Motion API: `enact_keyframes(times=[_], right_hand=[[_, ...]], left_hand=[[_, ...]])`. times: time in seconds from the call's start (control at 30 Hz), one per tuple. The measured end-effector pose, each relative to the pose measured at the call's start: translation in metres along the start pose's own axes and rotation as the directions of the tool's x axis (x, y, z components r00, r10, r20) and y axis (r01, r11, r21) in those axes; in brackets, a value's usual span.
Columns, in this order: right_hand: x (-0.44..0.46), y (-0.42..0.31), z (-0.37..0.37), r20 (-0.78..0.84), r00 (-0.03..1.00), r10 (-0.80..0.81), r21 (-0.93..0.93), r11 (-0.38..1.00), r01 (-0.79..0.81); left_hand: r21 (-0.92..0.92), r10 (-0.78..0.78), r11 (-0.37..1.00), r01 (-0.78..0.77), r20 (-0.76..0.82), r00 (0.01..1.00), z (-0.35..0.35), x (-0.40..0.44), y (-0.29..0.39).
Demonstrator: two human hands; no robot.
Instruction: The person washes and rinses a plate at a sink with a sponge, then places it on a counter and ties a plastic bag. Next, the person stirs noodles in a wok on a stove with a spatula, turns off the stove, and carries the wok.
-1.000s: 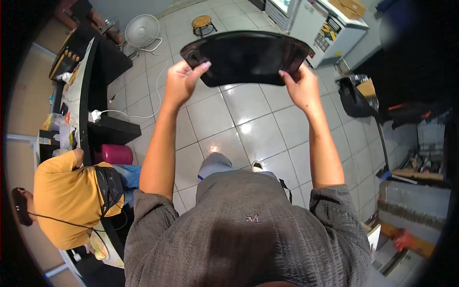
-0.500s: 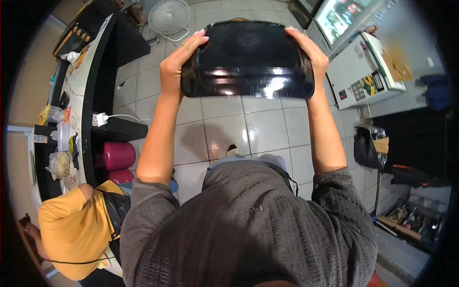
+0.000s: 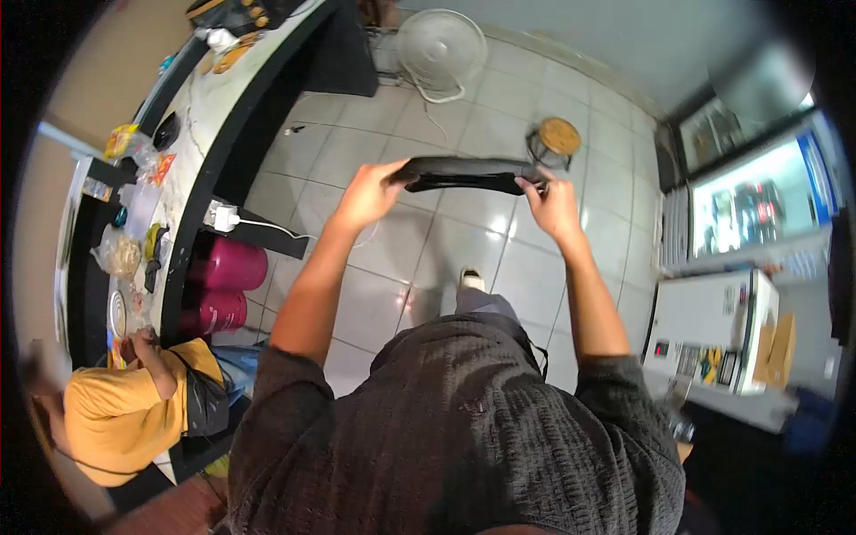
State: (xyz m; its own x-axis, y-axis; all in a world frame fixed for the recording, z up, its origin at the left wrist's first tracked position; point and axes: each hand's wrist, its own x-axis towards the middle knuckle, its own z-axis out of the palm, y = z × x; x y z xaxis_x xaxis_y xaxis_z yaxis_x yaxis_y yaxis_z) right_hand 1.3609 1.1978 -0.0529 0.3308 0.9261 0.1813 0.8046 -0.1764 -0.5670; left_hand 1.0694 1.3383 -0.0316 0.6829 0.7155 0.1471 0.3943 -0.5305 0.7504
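Note:
In front of my body I hold a glossy black tray-like piece (image 3: 464,167) by its two ends. It shows nearly edge-on, a thin dark band with a narrow hollow along its near side, and its exact kind cannot be told. My left hand (image 3: 367,194) grips the left end, fingers partly behind it. At the right end, my right hand (image 3: 555,205) is closed on it, thumb on the near edge. Tiled floor (image 3: 374,241) lies below.
A marble counter (image 3: 192,107) with bags and containers runs along the left, magenta drums (image 3: 234,267) beneath it. A person in a yellow shirt (image 3: 134,406) is at its near end. Ahead are a fan (image 3: 439,53) and a stool (image 3: 559,136); a white freezer (image 3: 700,325) and lit fridge (image 3: 749,214) stand right.
The black piece has tipped from its broad shiny face to nearly edge-on and come lower, closer to my body. My view has turned right, and the stool has come into sight.

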Motion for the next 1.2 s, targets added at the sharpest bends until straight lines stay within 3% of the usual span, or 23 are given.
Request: enact_keyframes(times=[0.03, 0.1, 0.17, 0.2, 0.23, 0.3, 0.37, 0.4, 0.5, 0.53, 0.57, 0.63, 0.7, 0.77, 0.83, 0.9, 0.93, 1.03, 1.07, 1.13, 1.17, 1.2], right_hand=[[0.022, 0.004, 0.009, -0.182, 0.965, -0.189, 0.099, 0.973, 0.209], [0.074, -0.025, 0.009, -0.340, 0.899, -0.276, 0.291, 0.878, 0.380], [0.129, -0.024, 0.037, -0.404, 0.862, -0.308, 0.290, 0.850, 0.439], [0.156, -0.024, 0.049, -0.171, 0.946, -0.276, 0.358, 0.877, 0.320], [0.188, -0.016, 0.067, 0.233, 0.969, -0.087, 0.182, 0.982, 0.044], [0.231, -0.006, 0.126, 0.077, 0.977, -0.201, 0.557, 0.821, 0.125], [0.267, -0.045, 0.131, 0.116, 0.966, -0.229, 0.551, 0.824, 0.129], [0.281, -0.059, 0.136, 0.150, 0.964, -0.221, 0.533, 0.839, 0.110], [0.341, -0.094, 0.192, 0.194, 0.943, -0.272, 0.650, 0.755, 0.084], [0.357, -0.107, 0.212, 0.202, 0.939, -0.279, 0.652, 0.754, 0.084], [0.377, -0.122, 0.233, 0.245, 0.929, -0.279, 0.672, 0.739, 0.045], [0.403, -0.150, 0.261, 0.319, 0.902, -0.292, 0.681, 0.732, -0.004], [0.441, -0.186, 0.286, 0.409, 0.869, -0.278, 0.605, 0.795, -0.030], [0.480, -0.218, 0.311, 0.421, 0.858, -0.295, 0.615, 0.788, -0.031], [0.513, -0.243, 0.334, 0.431, 0.853, -0.294, 0.632, 0.773, -0.052], [0.548, -0.268, 0.357, 0.447, 0.835, -0.320, 0.609, 0.793, -0.022], [0.565, -0.281, 0.372, 0.450, 0.823, -0.348, 0.623, 0.782, -0.010], [0.617, -0.317, 0.423, 0.469, 0.780, -0.414, 0.610, 0.791, 0.053], [0.638, -0.330, 0.448, 0.471, 0.744, -0.475, 0.689, 0.725, 0.027], [0.669, -0.371, 0.475, 0.469, 0.693, -0.547, 0.790, 0.610, -0.054], [0.693, -0.380, 0.509, 0.558, 0.596, -0.578, 0.772, 0.625, -0.116], [0.718, -0.390, 0.540, 0.571, 0.550, -0.609, 0.754, 0.655, -0.058]], left_hand=[[-0.015, 0.125, 0.991, -0.129, -0.173, 0.977, 0.000, 0.014, -0.019], [0.005, 0.273, 0.956, -0.293, -0.380, 0.884, -0.028, 0.038, -0.003], [0.108, 0.274, 0.961, -0.255, -0.488, 0.828, -0.044, 0.064, -0.011], [0.090, -0.003, 0.995, 0.037, -0.352, 0.936, -0.052, 0.071, -0.023], [0.106, -0.293, 0.941, 0.320, -0.212, 0.932, -0.061, 0.078, -0.037], [0.077, -0.388, 0.900, 0.428, -0.300, 0.871, -0.073, 0.089, -0.075], [-0.138, -0.241, 0.970, 0.198, -0.541, 0.805, -0.081, 0.095, -0.129], [-0.324, -0.378, 0.917, 0.232, -0.520, 0.766, -0.088, 0.100, -0.154], [-0.437, -0.439, 0.877, 0.197, -0.568, 0.696, -0.122, 0.121, -0.211], [-0.442, -0.511, 0.842, 0.310, -0.466, 0.723, -0.141, 0.123, -0.229], [-0.442, -0.509, 0.844, 0.303, -0.483, 0.713, -0.158, 0.133, -0.249], [-0.564, -0.546, 0.811, 0.154, -0.634, 0.548, -0.172, 0.143, -0.280], [-0.605, -0.617, 0.767, 0.212, -0.606, 0.503, -0.203, 0.148, -0.313], [-0.792, -0.651, 0.609, -0.032, -0.523, 0.551, -0.236, 0.155, -0.324], [-0.780, -0.650, 0.626, 0.017, -0.509, 0.564, -0.265, 0.161, -0.331], [-0.812, -0.760, 0.544, 0.210, -0.372, 0.533, -0.293, 0.169, -0.347], [-0.855, -0.781, 0.488, 0.178, -0.336, 0.526, -0.306, 0.172, -0.359], [-0.814, -0.814, 0.517, 0.264, -0.372, 0.445, -0.342, 0.178, -0.409], [-0.776, -0.821, 0.548, 0.312, -0.427, 0.380, -0.356, 0.183, -0.425], [-0.846, -0.854, 0.504, 0.173, -0.458, 0.246, -0.380, 0.194, -0.456], [-0.867, -0.866, 0.488, 0.098, -0.467, 0.177, -0.392, 0.198, -0.474], [-0.859, -0.860, 0.504, 0.090, -0.489, 0.148, -0.408, 0.204, -0.493]])
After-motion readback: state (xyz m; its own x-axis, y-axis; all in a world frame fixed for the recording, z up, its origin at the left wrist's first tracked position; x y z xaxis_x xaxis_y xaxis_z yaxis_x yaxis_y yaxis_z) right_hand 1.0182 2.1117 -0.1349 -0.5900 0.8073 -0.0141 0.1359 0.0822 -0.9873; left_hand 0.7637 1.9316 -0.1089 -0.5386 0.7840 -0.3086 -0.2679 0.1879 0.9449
